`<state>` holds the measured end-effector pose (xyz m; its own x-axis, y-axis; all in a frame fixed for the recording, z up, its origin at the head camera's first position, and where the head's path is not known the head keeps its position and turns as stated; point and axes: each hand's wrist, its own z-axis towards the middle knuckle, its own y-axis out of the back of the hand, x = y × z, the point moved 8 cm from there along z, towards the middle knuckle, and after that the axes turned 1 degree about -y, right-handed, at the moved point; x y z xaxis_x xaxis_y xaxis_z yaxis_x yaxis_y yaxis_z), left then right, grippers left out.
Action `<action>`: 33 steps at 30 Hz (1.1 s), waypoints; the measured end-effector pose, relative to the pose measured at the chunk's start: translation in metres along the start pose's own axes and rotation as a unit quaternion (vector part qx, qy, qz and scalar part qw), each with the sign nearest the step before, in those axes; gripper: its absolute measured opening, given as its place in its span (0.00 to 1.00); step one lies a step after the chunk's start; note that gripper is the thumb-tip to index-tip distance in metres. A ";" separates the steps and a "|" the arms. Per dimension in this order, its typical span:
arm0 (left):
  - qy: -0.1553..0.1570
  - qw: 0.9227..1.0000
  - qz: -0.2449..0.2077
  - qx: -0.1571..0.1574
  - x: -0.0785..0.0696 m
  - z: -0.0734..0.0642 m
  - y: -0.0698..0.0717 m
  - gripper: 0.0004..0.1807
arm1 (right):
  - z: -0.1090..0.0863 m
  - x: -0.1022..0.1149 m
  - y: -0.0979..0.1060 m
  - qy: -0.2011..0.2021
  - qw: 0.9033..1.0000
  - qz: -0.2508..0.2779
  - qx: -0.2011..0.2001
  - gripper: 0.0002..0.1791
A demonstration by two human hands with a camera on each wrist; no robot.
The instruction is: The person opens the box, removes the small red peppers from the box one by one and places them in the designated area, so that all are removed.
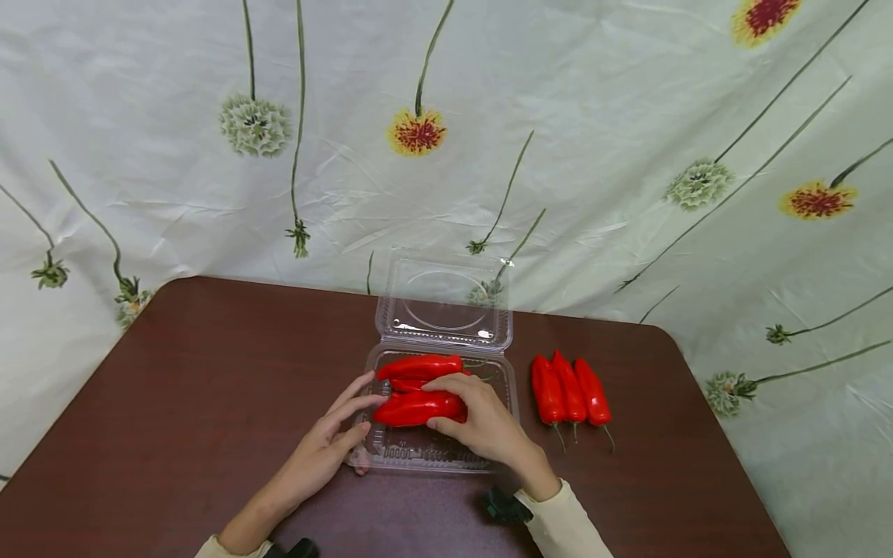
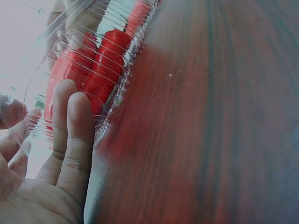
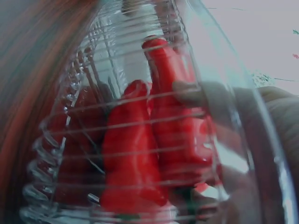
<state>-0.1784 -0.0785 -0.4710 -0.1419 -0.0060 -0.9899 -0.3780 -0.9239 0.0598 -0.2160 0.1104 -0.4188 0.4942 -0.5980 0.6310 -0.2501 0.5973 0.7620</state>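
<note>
My right hand grips a red chili pepper inside a clear plastic clamshell box, thumb on the near side and fingers over the far side. Behind it lies another red pepper, with part of a third red one showing between them. Fingers of my left hand lie along the box's left wall, the thumb near its front left corner. The left wrist view has two straight fingers against the ribbed clear side. Through the plastic, the right wrist view has peppers lying side by side.
The box's clear lid stands raised at the back, hinged to the base. To the right of the box, three red peppers lie in a row, stems toward me. A flowered white cloth hangs behind the dark brown table.
</note>
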 end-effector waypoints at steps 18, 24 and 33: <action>0.010 1.000 0.002 0.004 0.004 0.000 -0.001 0.21 | -0.002 -0.003 0.001 0.000 1.000 0.009 0.024 0.27; 0.012 1.000 0.004 0.003 0.003 0.000 0.000 0.21 | -0.003 -0.005 0.003 -0.004 1.000 0.003 0.031 0.29; 0.006 1.000 0.011 -0.001 0.003 0.001 0.000 0.21 | -0.006 -0.006 0.009 0.010 0.999 0.021 0.037 0.30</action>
<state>-0.1793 -0.0780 -0.4739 -0.1389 -0.0303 -0.9898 -0.3738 -0.9240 0.0808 -0.2168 0.1229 -0.4165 0.4983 -0.5628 0.6595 -0.3317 0.5790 0.7448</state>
